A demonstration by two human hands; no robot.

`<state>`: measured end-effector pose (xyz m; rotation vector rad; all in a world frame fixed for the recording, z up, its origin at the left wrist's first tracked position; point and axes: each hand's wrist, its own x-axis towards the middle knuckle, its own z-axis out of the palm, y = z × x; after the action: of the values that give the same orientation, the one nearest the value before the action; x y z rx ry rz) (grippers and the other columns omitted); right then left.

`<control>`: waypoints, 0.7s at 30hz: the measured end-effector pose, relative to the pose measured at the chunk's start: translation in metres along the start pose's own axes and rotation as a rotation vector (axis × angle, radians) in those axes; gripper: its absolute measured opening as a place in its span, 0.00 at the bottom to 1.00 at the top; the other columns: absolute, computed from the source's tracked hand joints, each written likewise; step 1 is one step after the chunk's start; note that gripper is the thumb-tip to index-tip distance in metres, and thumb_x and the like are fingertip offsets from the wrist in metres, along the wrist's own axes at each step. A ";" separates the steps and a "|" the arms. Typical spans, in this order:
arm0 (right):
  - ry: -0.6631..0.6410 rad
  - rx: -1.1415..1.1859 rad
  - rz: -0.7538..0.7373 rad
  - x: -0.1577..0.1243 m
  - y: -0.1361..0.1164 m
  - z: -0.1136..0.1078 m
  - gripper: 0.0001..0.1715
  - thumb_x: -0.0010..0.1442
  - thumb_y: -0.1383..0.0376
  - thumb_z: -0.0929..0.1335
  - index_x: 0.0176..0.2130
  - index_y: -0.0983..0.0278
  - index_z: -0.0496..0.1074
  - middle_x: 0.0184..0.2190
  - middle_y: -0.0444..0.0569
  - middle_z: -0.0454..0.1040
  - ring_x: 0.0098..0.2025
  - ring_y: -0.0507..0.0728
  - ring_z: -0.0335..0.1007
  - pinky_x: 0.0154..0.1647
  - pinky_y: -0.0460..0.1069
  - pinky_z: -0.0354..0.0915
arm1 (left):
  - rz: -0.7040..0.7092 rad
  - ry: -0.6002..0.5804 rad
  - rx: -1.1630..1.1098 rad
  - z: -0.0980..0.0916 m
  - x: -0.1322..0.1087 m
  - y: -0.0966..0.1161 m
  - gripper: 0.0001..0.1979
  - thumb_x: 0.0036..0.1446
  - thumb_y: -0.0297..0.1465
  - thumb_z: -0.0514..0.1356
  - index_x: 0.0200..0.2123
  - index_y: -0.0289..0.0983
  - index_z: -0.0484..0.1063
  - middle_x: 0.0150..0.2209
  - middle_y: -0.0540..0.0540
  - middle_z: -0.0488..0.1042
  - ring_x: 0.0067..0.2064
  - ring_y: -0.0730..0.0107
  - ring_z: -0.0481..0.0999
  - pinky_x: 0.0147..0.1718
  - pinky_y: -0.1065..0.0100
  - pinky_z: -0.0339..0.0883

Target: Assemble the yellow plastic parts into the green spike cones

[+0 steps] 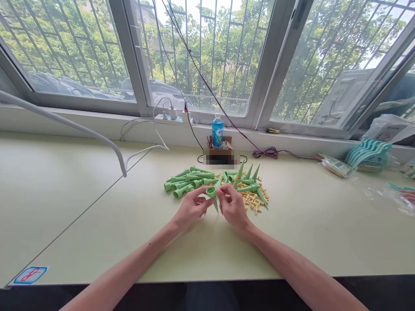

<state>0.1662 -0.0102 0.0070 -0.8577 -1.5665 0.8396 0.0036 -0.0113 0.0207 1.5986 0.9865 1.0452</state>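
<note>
My left hand and my right hand meet over the pale green table, both pinching one green plastic cone spike. Its round open end faces up between my fingertips and its tip points down toward me. Just behind my hands lies a pile of green cone spikes, some stacked on the left, a few standing upright on the right. Small yellow plastic pieces are scattered under and beside the right part of the pile.
A blue drink bottle stands in a small cardboard box by the window sill. Cables and a power strip run along the sill. A white tube crosses at left. Teal hangers and plastic bags lie at the far right.
</note>
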 end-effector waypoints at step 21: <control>-0.022 -0.067 -0.145 -0.001 -0.005 -0.002 0.14 0.69 0.55 0.61 0.35 0.61 0.64 0.20 0.38 0.60 0.17 0.47 0.53 0.19 0.43 0.55 | -0.401 -0.288 -0.477 0.002 0.002 0.005 0.41 0.56 0.62 0.47 0.21 0.29 0.74 0.18 0.40 0.72 0.15 0.72 0.68 0.13 0.73 0.54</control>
<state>0.1684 -0.0135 0.0106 -0.7747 -1.6623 0.6984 0.0067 -0.0116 0.0255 1.0645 0.7488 0.6819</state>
